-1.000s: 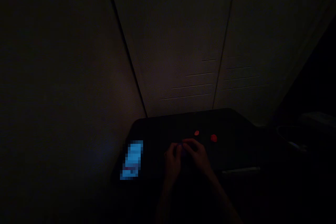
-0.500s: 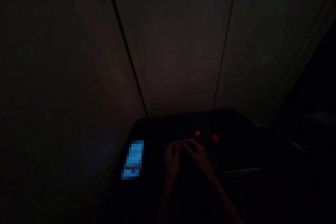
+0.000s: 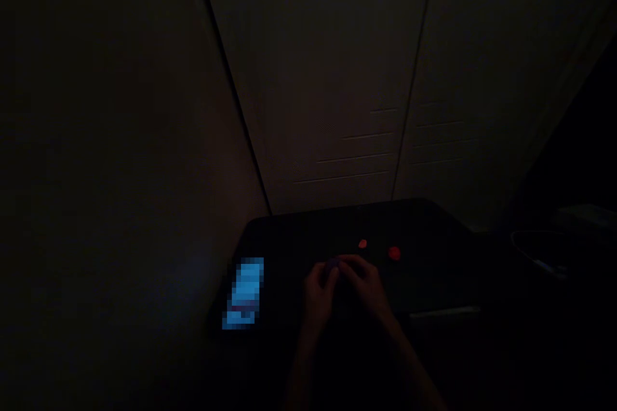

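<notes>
Fingers of the left hand (image 3: pixel 318 288) and right hand (image 3: pixel 365 281) are curling together over a dark table (image 3: pixel 434 225); darkness is hiding whether they are pinching anything. A small red piece (image 3: pixel 362 244) and a larger red piece (image 3: pixel 394 253) are lying just beyond them; a blue screen (image 3: pixel 244 292) is glowing farther left.

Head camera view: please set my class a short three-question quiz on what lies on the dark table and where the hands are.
1. Multiple choice: how many small red pieces lie on the table just beyond the hands? A one, B two, C four.
2. True or false: the glowing blue screen lies to the right of both hands.
3. Short answer: are the left hand and the right hand close together or far apart?

Key: 1 B. 2 False, it lies to their left. 3 Close together, fingertips meeting; what they hold is too dark to tell.
</notes>
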`<state>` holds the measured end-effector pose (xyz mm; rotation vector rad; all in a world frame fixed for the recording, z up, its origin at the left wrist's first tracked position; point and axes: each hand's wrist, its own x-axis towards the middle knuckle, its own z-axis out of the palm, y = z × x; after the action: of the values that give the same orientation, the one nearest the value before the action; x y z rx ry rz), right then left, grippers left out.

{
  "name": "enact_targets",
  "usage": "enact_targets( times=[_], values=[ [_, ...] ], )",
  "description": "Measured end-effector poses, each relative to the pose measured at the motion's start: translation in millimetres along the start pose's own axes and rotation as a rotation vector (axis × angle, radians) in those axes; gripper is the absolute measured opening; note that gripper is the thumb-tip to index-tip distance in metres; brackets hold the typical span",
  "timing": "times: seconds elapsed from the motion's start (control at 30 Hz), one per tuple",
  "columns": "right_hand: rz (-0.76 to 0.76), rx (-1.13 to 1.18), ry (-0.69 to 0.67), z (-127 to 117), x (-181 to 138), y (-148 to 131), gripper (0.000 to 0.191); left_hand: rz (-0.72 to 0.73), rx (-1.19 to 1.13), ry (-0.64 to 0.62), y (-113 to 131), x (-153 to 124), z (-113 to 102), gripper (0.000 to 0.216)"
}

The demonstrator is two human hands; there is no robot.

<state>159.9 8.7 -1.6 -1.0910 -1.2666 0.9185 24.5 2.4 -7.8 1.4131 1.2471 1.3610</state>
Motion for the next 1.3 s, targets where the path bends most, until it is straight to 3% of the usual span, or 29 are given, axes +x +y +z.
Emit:
enact_targets(
  times=[0.6,0.8,1.3],
  values=[
    [0.031,0.058,0.026,1.6,-1.6,-7.4,0.035,0.007,0.014,0.056,0.0,-0.7,1.5,0.035],
    [0.03,0.054,0.044,1.8,-1.4,-2.4,0.035,0.038,0.059,0.138,3.8,-0.1,1.1,0.035],
    [0.024,0.028,0.018,-0.9,-0.3,3.4,0.031,0.037,0.069,0.053,-4.2,0.4,-2.8,0.032]
  ],
)
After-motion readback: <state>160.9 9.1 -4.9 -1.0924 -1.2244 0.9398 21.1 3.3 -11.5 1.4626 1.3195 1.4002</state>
